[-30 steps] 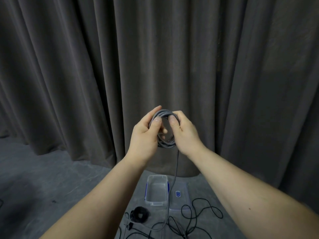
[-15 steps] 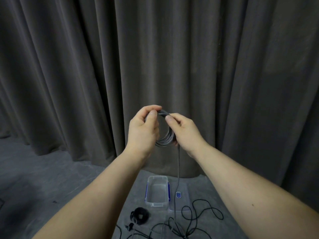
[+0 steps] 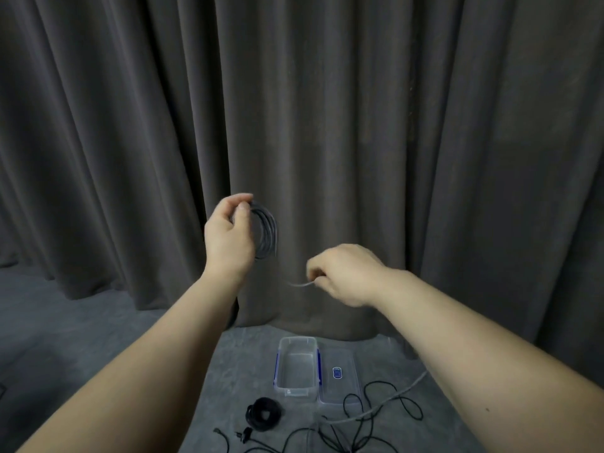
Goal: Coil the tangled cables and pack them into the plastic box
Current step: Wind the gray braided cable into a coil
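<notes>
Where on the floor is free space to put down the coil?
Bare floor lies left of the plastic box, up to the curtain. Loose cables crowd the right; the box itself holds nothing.

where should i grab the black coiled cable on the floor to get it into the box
Come from above and pinch across the black coiled cable's ring, fingers through its open centre. It lies flat as a tight bundle, so one side holds every loop. The plastic box stands open just behind it.

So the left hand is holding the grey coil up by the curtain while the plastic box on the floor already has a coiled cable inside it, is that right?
Not quite: the head view shows the plastic box holding nothing. The left hand does hold the grey coil up; the coiled black cable lies on the floor beside the box.
</notes>
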The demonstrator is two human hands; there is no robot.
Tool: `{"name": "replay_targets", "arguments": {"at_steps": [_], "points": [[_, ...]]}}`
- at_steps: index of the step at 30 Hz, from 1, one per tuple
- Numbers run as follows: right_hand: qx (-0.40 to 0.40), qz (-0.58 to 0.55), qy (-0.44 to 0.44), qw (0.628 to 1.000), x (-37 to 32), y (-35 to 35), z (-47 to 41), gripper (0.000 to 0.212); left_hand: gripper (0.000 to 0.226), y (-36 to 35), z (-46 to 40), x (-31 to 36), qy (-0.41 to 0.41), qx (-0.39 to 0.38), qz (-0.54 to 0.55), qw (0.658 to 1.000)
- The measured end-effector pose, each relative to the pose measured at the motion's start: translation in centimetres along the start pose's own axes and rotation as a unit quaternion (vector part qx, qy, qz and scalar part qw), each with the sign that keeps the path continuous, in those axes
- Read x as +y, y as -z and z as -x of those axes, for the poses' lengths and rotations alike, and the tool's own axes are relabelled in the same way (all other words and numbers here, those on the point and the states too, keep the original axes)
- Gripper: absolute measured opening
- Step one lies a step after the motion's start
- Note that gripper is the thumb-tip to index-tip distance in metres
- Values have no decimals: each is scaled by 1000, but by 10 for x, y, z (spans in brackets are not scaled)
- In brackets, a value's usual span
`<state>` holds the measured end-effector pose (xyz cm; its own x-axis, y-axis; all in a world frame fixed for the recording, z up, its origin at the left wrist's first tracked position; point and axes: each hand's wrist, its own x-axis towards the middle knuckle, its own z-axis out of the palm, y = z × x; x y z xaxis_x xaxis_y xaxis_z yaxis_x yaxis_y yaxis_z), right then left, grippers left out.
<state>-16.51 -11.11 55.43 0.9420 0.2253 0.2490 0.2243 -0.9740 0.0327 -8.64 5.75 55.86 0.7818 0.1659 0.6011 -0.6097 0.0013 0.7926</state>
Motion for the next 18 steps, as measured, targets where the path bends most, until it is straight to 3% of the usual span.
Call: {"name": "replay_targets", "arguments": {"at_steps": [2,4,8,11,13,16,18], "points": [[-21,-21,69,997,-17,25,-1,17,20,1,2,-7,-2,-51,-11,999],[-13,-116,101,988,-23,42,-4,14,23,2,6,-7,11,-89,-14,996],[92,-231,109,962,-14,44,-10,9,24,0,17,1,78,-148,85,982],[203,-304,63,929,-9,29,-12,9,25,0,23,6,101,-188,145,966],[248,-297,0,922,-7,21,-12,23,26,-3,28,12,114,-205,173,957],[259,-211,-141,932,-6,16,-9,51,28,-9,32,17,113,-206,187,954],[265,-223,-171,922,-6,13,-9,55,28,-12,33,18,111,-198,185,956]]}}
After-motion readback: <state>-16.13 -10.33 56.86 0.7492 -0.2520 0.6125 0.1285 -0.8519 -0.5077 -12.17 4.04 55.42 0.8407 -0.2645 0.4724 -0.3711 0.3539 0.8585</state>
